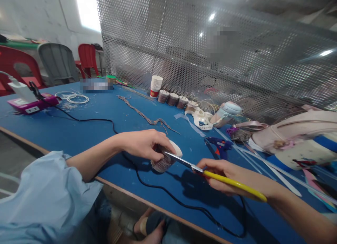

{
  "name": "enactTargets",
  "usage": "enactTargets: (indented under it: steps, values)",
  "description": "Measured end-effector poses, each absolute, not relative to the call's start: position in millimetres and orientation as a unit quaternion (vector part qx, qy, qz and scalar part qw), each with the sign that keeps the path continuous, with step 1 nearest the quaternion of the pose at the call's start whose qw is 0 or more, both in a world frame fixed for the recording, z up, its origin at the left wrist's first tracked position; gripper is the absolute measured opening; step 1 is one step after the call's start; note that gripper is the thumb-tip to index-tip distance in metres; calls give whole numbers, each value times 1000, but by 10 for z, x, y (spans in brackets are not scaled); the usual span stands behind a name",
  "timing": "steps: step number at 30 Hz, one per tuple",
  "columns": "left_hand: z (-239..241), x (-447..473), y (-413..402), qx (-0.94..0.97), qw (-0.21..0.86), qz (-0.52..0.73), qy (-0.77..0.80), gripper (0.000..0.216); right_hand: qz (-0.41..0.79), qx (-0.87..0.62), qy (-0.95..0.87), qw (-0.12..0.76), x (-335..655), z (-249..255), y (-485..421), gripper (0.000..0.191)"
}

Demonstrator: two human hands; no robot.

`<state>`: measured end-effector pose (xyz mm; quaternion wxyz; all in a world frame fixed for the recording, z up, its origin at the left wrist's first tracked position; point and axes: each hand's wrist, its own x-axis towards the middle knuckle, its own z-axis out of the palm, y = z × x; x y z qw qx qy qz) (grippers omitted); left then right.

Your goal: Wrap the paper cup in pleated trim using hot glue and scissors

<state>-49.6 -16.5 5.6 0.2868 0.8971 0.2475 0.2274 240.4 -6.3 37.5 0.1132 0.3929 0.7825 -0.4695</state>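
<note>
My left hand [143,144] is closed round a paper cup [164,159] wrapped in brownish braided cord, held on its side just above the blue table [86,128]. My right hand [226,175] grips yellow-handled scissors [210,173]. Their metal blades reach left to the cup, with the tips at its wrapped side under my left fingers. Whether the blades are apart I cannot tell.
A black cable [163,191] runs across the table under my hands. Behind lie a braided cord [147,119], a blue glue gun [219,145], white cups [156,85], several wrapped cups [173,98], a pink bag [289,131] and a pink device [31,103]. A perforated metal screen [210,54] backs the table.
</note>
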Motion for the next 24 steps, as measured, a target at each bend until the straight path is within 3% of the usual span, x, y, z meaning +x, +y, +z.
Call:
enactTargets:
  steps: [15, 24]
  values:
    - [63, -483, -165, 906, 273, 216, 243, 36, -427, 373, 810, 149, 2359, 501, 10, 53]
    - [73, -492, -174, 913, 261, 210, 234, 39, -403, 376, 823, 137, 2311, 562, -24, 40]
